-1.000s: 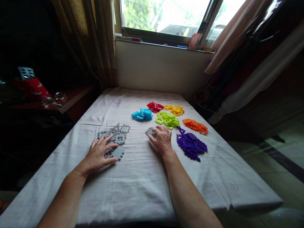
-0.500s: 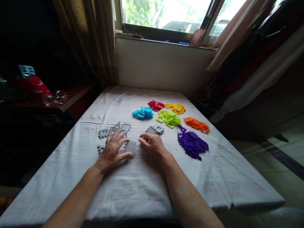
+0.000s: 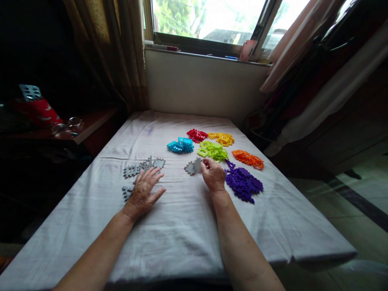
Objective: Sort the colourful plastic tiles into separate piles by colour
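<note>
Head view: a gray tile (image 3: 197, 165) is near the middle of the table, overlapping a second gray piece (image 3: 189, 169) as seen from here. The right hand (image 3: 214, 176) grasps the tile by its right edge between thumb and fingertips; those fingers cover the edge, so whether the tile is lifted or resting on the piece is hard to say. Pinched at one side only, it could tip or slip, and its toothed rim could snag the piece and drag it along. The left hand (image 3: 144, 190), palm down with fingers spread, grasps nothing and covers part of the gray pile (image 3: 131, 171); a careless slide of that palm could scatter the loose pieces. Just right of the right hand is the purple pile (image 3: 244, 184), with the green pile (image 3: 213, 150) just beyond; a sideways swing of the hand could knock into either and mix the colors. Farther out are the blue pile (image 3: 181, 145), red pile (image 3: 197, 135), yellow pile (image 3: 223, 139) and orange pile (image 3: 247, 159). Wrinkles in the cloth (image 3: 169, 242) could catch the teeth of anything pushed across it. Past the table are a curtain (image 3: 106, 48) and a window (image 3: 206, 20).
</note>
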Available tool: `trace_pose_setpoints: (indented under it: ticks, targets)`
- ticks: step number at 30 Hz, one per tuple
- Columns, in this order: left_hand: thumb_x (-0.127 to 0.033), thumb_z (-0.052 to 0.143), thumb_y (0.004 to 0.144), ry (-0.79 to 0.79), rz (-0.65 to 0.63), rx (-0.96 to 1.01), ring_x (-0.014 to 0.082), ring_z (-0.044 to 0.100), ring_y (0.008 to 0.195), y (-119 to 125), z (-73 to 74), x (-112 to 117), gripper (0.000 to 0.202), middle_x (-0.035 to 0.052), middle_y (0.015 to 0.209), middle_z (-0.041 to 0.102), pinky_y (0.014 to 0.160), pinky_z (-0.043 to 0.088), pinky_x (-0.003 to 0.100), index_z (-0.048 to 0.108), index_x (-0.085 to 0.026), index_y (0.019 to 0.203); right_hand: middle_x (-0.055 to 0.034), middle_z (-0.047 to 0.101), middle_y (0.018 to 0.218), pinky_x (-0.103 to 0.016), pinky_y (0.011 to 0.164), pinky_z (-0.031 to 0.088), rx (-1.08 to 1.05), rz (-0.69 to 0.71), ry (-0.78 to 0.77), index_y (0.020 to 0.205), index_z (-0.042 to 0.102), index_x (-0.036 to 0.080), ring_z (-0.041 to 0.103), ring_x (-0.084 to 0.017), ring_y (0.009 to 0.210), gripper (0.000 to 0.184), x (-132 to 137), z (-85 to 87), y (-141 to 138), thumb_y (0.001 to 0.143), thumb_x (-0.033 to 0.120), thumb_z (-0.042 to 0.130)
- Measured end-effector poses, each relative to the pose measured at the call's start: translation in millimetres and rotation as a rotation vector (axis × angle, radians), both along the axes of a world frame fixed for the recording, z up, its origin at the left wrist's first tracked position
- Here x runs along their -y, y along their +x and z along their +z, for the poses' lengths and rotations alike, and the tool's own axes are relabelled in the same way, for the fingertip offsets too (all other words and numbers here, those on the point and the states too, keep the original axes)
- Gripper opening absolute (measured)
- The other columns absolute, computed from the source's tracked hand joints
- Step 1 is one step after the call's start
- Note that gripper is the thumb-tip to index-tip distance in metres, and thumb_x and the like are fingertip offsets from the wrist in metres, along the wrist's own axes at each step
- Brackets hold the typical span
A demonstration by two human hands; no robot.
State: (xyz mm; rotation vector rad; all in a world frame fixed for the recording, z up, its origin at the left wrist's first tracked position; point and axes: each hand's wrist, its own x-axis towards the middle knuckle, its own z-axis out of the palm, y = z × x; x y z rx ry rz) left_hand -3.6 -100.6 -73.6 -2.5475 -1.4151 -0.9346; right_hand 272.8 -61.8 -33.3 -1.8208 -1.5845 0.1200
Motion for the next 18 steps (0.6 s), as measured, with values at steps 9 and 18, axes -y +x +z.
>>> trace_pose_setpoints:
  ticks: [9, 18]
  targets:
    - [-0.041, 0.047, 0.096, 0.011, 0.001, 0.003, 0.0268, 0.045, 0.139, 0, -1.9, 0, 0.037, 0.0091, 0.143, 0.058, 0.118, 0.031, 0.054, 0.06, -0.026, 0.127, -0.0016, 0.075, 0.09, -0.025, 0.072, 0.044, 0.092, 0.021, -0.177, 0.101, 0.074, 0.027, 0.066, -0.017, 0.084, 0.021, 1, -4.2, -5, 0.089, 0.031, 0.058]
    - [-0.039, 0.048, 0.093, -0.027, 0.048, 0.021, 0.0264, 0.048, 0.137, -1, 0.8, 1, 0.035, 0.0074, 0.14, 0.06, 0.118, 0.032, 0.053, 0.064, -0.027, 0.121, -0.0033, 0.074, 0.095, -0.026, 0.079, 0.045, 0.194, 0.109, -0.167, 0.102, 0.074, 0.025, 0.066, -0.018, 0.093, 0.02, 7, 1.2, -14, 0.091, 0.035, 0.06]
